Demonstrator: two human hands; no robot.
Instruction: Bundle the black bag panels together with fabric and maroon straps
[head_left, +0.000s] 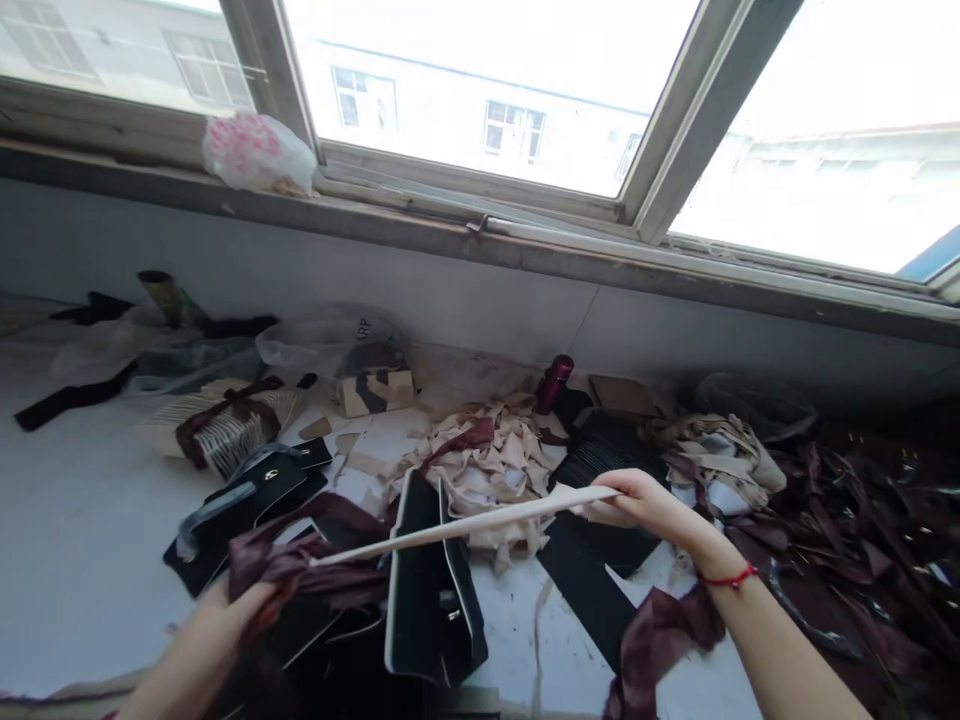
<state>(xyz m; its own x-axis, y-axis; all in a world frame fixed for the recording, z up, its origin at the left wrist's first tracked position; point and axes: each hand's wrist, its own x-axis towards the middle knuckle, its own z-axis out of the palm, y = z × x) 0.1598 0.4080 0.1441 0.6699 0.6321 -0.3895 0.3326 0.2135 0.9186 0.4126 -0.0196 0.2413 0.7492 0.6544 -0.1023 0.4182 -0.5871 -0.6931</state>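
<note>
A narrow beige strip [480, 522] is stretched taut between my two hands, rising to the right. My right hand [645, 505], with a red cord bracelet on its wrist, pinches the upper end. Dark maroon fabric [277, 560] bunches in my closed left hand [251, 605], where the strip's lower end meets it. Behind and below the strip stands a black folded case [431, 610] with pale edges. More black cases with metal clasps [262, 485] lie to the left. A crumpled maroon strip [667, 635] hangs by my right forearm.
Beige scraps [487, 450] are heaped mid-table, with a dark red bottle [555, 383] behind them. Black flat pieces [592, 580] lie right of centre. A large maroon pile [862, 540] fills the right side. A tied bundle [232, 425] and plastic bags [322, 340] sit at left, below the window.
</note>
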